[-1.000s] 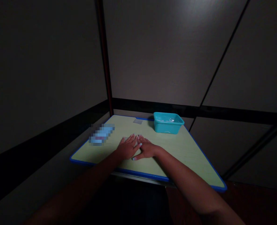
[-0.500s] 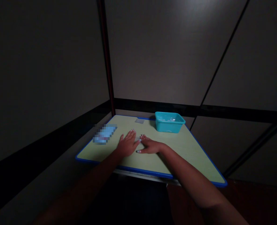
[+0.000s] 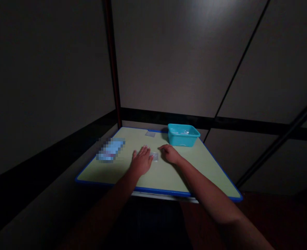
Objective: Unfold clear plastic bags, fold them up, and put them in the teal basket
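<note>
My left hand lies flat on the yellow-green table with its fingers spread. Under its thumb and fingers is a small, flat, clear plastic piece, perhaps a bag; part of it is covered by the hand. Just right of that piece, my right hand has its fingers curled in, with the index finger pointing left. No object shows in it.
A turquoise plastic basket with clear, shiny contents stands at the back right. Another flat clear piece lies by the far edge. At the left is a pixelated bluish rectangle. Dark walls border the table behind and to the left.
My right hand has drawn back from the clear piece, its fingers going from spread to curled, so more of the piece shows. My left hand stays flat. The view has shifted slightly right.
</note>
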The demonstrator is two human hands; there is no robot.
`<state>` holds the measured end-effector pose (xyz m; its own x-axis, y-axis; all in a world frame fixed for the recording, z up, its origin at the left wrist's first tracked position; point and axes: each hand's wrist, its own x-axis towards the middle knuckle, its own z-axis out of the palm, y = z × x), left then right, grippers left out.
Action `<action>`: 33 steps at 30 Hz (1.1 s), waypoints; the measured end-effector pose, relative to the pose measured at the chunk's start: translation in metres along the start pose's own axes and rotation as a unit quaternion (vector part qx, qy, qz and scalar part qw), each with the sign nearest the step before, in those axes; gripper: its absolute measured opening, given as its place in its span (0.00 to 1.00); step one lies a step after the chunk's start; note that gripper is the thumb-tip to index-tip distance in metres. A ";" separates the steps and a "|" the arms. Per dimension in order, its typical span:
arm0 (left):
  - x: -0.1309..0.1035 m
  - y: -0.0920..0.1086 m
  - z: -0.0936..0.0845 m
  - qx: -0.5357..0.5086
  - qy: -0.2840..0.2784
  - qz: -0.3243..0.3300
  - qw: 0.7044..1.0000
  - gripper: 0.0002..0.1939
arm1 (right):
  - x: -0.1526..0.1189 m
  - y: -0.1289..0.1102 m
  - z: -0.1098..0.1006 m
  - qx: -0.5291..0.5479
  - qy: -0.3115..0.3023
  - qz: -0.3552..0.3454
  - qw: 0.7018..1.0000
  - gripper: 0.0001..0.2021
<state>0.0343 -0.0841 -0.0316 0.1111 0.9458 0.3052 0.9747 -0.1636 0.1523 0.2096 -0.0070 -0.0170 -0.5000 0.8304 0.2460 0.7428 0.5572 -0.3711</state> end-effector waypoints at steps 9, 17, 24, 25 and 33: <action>0.007 -0.008 -0.005 -0.028 0.060 -0.056 0.996 0.26 | 0.014 -0.034 0.005 -0.107 0.005 0.170 0.980 0.20; 0.004 -0.007 -0.005 0.020 -0.076 0.002 0.997 0.26 | 0.003 -0.045 0.016 -0.156 0.034 0.164 0.974 0.21; 0.005 -0.007 -0.004 0.038 -0.098 -0.012 0.994 0.27 | 0.010 -0.045 0.024 -0.151 0.020 0.167 0.974 0.19; 0.005 -0.008 -0.003 0.037 -0.096 -0.013 0.995 0.27 | 0.010 -0.045 0.024 -0.150 0.018 0.167 0.974 0.19; 0.005 -0.009 -0.001 0.014 0.005 -0.074 0.997 0.27 | 0.009 -0.041 0.019 -0.113 0.025 0.181 0.977 0.17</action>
<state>0.0257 -0.0784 -0.0304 -0.0370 0.9563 0.2901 0.9852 -0.0138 0.1711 0.1657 -0.0225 -0.0166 -0.1681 0.9692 0.1798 0.9492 0.2084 -0.2359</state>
